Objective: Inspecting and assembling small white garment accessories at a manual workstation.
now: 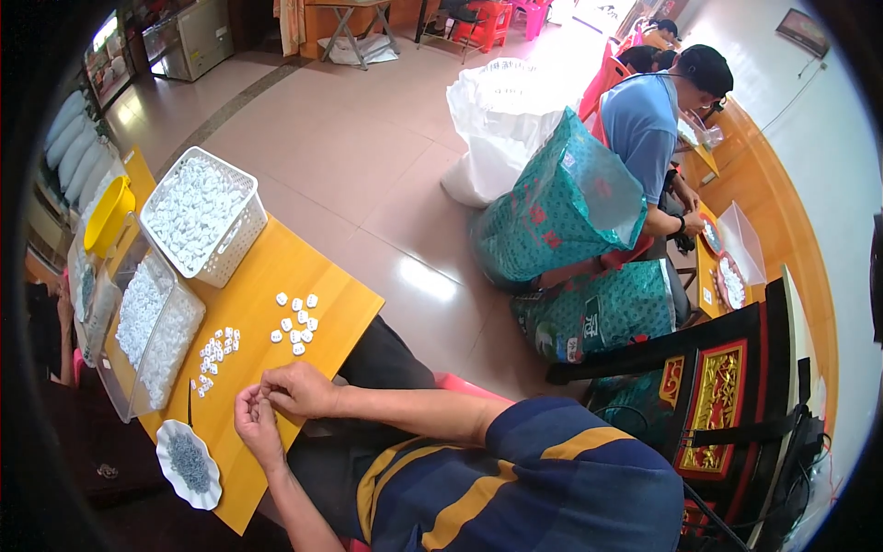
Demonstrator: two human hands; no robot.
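Observation:
My right hand [302,388] and my left hand [258,429] meet above the front edge of the yellow wooden table [317,294]. Fingers on both are closed in a pinch, and whatever lies between them is too small or hidden to make out. Just beyond them is a cluster of small white plastic pieces [213,353] with dark marks. A second, looser group of similar white pieces [296,318] lies to the right of it. Left of my hands, a white scalloped dish [210,492] holds a heap of small grey parts [189,462]. A thin dark tool [190,402] lies beside the dish.
A white perforated basket [235,248] and a clear bin [175,368], both full of white pieces, stand at the table's far side near a yellow basin [108,216]. On the right are a white sack [501,138], green bags [552,202] and a co-worker in blue [636,120].

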